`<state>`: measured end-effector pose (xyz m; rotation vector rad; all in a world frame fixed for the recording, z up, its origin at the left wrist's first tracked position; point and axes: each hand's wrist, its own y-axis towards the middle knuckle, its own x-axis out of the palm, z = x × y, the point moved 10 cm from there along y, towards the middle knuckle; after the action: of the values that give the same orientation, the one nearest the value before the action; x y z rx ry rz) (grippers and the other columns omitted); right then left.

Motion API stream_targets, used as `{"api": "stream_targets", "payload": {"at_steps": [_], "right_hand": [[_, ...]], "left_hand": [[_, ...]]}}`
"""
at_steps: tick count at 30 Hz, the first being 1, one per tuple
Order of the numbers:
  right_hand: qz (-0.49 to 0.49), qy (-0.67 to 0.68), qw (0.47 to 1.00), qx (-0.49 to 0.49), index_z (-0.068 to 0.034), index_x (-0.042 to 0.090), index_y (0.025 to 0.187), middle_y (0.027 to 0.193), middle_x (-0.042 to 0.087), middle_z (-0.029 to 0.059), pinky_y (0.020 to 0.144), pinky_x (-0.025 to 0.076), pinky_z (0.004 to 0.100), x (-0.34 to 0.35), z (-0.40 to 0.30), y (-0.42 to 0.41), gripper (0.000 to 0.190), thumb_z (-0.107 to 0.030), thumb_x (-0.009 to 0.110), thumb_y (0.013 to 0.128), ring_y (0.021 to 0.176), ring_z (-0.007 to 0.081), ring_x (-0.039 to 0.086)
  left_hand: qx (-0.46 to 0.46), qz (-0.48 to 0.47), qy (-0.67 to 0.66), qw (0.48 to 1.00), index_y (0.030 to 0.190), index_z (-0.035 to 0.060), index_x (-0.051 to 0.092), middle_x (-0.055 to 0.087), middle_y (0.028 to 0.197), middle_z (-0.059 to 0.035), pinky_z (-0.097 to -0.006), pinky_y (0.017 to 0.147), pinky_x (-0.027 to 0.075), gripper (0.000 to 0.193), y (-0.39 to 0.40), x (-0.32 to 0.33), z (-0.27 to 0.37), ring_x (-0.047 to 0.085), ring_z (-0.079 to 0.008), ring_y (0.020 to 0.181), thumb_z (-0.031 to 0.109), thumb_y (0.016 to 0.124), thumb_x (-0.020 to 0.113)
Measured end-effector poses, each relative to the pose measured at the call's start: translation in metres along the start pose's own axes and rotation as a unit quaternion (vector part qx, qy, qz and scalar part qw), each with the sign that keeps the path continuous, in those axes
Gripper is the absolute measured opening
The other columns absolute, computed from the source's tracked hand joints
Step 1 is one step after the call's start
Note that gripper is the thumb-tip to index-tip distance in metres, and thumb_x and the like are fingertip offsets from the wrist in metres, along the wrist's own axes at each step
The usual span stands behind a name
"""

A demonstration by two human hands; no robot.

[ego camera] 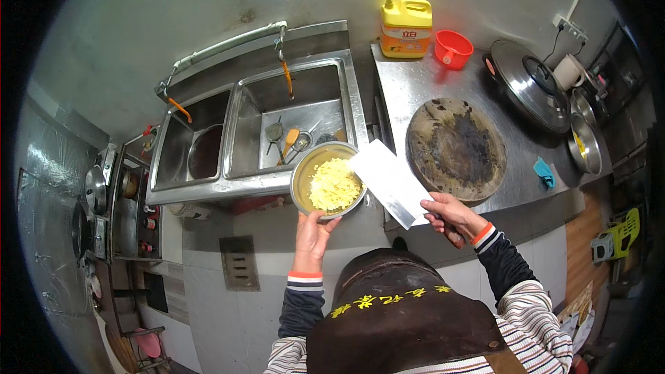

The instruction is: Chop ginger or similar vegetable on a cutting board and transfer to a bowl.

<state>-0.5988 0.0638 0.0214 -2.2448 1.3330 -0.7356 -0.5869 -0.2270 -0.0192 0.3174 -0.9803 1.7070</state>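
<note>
My left hand [313, 239] grips the near rim of a round metal bowl [300, 176], held up by the front edge of the sink. Small pale-yellow chopped pieces [335, 185] lie heaped in it. A cleaver with a broad blade [389, 182] is in my right hand [449, 213]; the far end of the blade meets or overlaps the bowl's right rim. Right of the blade, a thick round chopping block [457, 148] with a dark, worn top rests on the steel table [392, 75].
The double steel sink [288, 114] holds a wooden spatula [291, 141] and a small strainer [302, 140]. On the table stand a yellow detergent jug [406, 28], a red plastic dipper [453, 49], a large lidded pan [530, 83], metal bowls [586, 153] and a blue cloth [544, 172].
</note>
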Motion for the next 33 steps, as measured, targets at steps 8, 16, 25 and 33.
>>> {"api": "stream_targets", "payload": {"at_steps": [8, 16, 25, 33], "right_hand": [[0.013, 0.025, 0.999, 0.026, -0.006, 0.051, 0.094, 0.067, 0.047, -0.0019, 0.041, 0.036, 0.0219, 0.002, 0.039, -0.022, 0.019, -0.025, 0.054, 0.097, 0.047, 0.0056, 0.04], [0.051, -0.018, 0.998, 0.025, -0.007, 0.049, 0.086, 0.063, 0.047, -0.0023, 0.04, 0.036, 0.0228, 0.011, 0.043, -0.049, 0.022, -0.026, 0.054, 0.097, 0.047, 0.0065, 0.042], [0.145, -0.418, 0.885, -0.146, 0.002, 0.05, 0.077, 0.06, 0.049, 0.0076, 0.049, 0.041, 0.0341, 0.021, -0.079, -0.038, 0.035, -0.027, 0.052, 0.095, 0.051, 0.0162, 0.048], [0.09, -0.335, 0.937, -0.037, -0.002, 0.051, 0.083, 0.061, 0.048, 0.0006, 0.048, 0.041, 0.0289, 0.044, -0.028, -0.036, 0.031, -0.029, 0.049, 0.098, 0.053, 0.0108, 0.049]], "left_hand": [[0.008, 0.008, -0.006, 1.0, 0.14, 0.0132, 0.026, 0.044, 0.133, -0.0159, -0.0395, 0.075, 0.061, 0.064, 0.01, -0.015, 0.007, 0.058, -0.0312, 0.108, -0.007, 0.082, 0.043], [0.032, 0.006, 0.008, 0.999, 0.138, 0.01, 0.029, 0.045, 0.133, -0.0158, -0.0375, 0.075, 0.061, 0.058, 0.004, -0.026, 0.03, 0.059, -0.0299, 0.108, -0.007, 0.084, 0.042], [0.011, -0.045, 0.12, 0.992, 0.143, 0.0145, 0.021, 0.044, 0.135, -0.0167, -0.0365, 0.07, 0.063, 0.067, -0.014, -0.022, 0.037, 0.058, -0.0299, 0.111, -0.006, 0.083, 0.041], [0.038, 0.011, 0.076, 0.996, 0.142, 0.0158, 0.02, 0.044, 0.135, -0.0153, -0.0358, 0.07, 0.062, 0.068, -0.003, -0.02, 0.018, 0.059, -0.0295, 0.112, -0.004, 0.082, 0.044]]}}
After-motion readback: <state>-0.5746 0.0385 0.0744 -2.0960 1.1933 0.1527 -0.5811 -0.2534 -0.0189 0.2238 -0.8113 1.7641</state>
